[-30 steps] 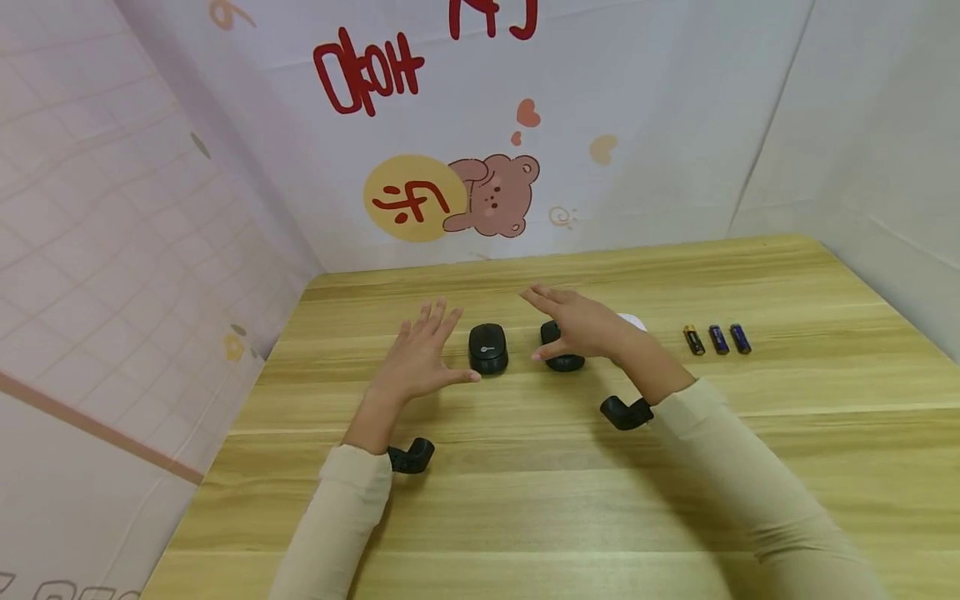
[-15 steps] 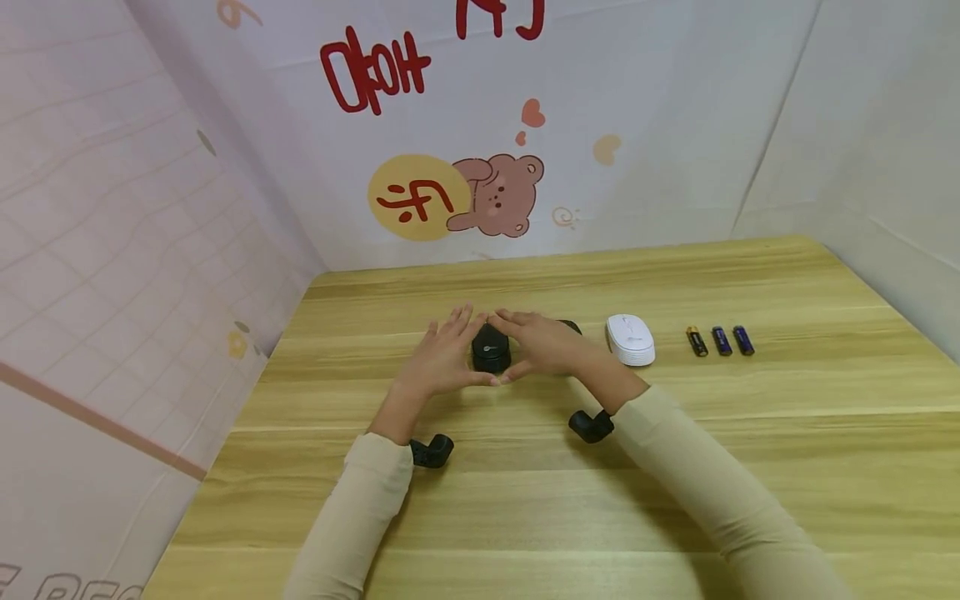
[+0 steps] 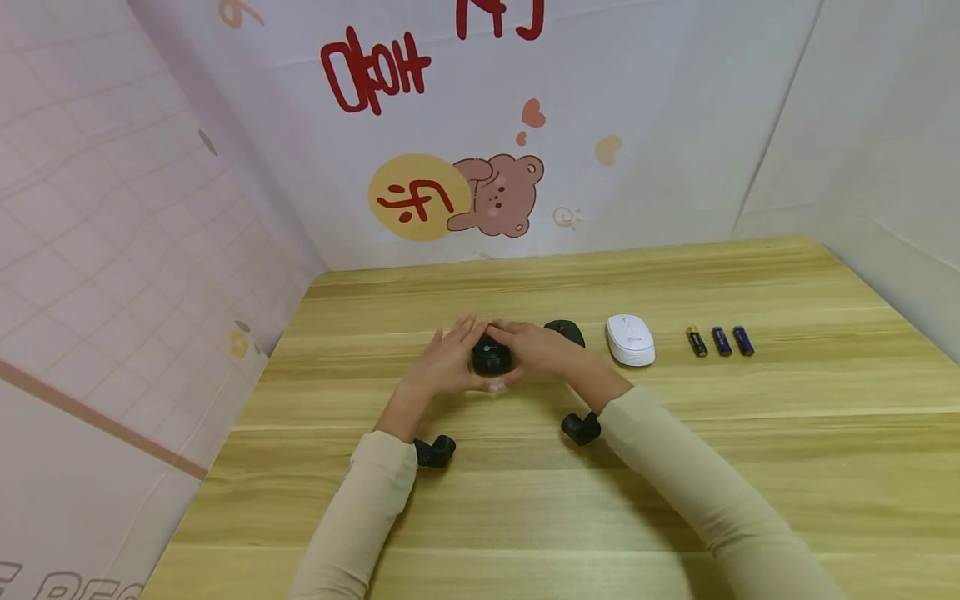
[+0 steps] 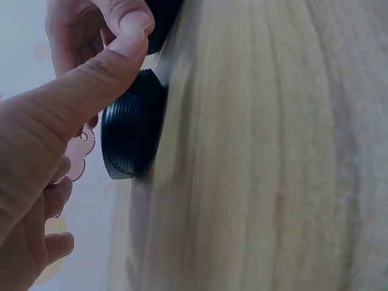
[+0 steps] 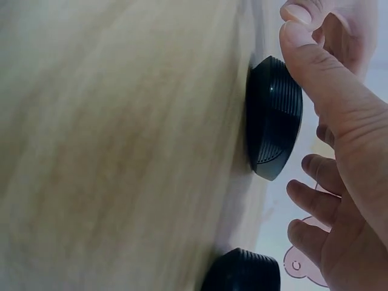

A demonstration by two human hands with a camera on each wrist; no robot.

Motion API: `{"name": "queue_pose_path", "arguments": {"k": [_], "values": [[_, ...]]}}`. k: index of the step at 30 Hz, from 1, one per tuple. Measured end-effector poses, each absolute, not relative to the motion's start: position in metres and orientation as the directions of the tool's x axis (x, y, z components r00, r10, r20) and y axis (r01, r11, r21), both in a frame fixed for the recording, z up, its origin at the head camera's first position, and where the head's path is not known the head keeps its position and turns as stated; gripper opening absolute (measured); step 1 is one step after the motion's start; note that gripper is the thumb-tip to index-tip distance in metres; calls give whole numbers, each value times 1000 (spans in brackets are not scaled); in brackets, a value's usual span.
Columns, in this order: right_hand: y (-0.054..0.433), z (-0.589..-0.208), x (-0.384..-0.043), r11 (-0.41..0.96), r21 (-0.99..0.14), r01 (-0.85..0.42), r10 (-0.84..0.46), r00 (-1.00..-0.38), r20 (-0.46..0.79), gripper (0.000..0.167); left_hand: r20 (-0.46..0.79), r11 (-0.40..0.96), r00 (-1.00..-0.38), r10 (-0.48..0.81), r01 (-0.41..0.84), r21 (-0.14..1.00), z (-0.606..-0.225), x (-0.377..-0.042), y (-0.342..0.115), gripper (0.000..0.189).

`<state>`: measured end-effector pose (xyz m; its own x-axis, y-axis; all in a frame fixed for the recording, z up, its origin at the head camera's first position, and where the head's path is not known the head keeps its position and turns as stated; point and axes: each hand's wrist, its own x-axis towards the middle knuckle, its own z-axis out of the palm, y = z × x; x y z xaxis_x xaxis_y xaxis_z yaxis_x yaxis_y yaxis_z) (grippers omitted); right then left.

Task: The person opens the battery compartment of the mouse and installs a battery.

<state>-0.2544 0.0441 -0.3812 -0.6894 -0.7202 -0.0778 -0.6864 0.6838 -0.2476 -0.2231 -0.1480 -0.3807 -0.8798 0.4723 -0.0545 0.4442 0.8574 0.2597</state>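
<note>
A black mouse (image 3: 492, 362) lies on the wooden table between my two hands. My left hand (image 3: 445, 364) is on its left side and my right hand (image 3: 536, 350) on its right, fingers extended. The thumb tips meet in front of the mouse, and the index fingertips come together over its far end. Both wrist views show the mouse's ribbed end (image 4: 134, 124) below the thumbs, with neither hand gripping it. Partly behind my right hand is a second black mouse (image 3: 567, 332); the right wrist view also catches this second mouse (image 5: 244, 273) at its lower edge.
To the right lies a white mouse (image 3: 631, 340). Beyond it, three batteries stand in a row: a black and gold battery (image 3: 697, 342) and two blue ones (image 3: 722, 341). A printed cloth wall (image 3: 637, 192) rises behind the table (image 3: 510, 517).
My right hand has moved left from over the second mouse, uncovering the white mouse. My left hand has shifted slightly right. The fingertips, apart before, now meet around the first black mouse.
</note>
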Motion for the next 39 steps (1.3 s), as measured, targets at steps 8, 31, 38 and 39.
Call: {"name": "queue_pose_path", "arguments": {"k": [8,31,38,39], "values": [[40,-387,-257,697,-259,-669,-710,-694,-120,98,-103,862,-877,469,429,271,-384,-229,-146,100],[36,-389,-258,721,-266,-640,-685,-715,-138,77,-174,870,-885,432,358,338,-382,-240,-142,86],[44,-389,-259,679,-389,-623,-709,-693,-128,73,-165,848,-883,440,347,401,-383,-240,-145,85],[45,-389,-260,667,-406,-625,-716,-687,-119,72,-160,842,-881,446,352,409,-383,-240,-145,84]]}}
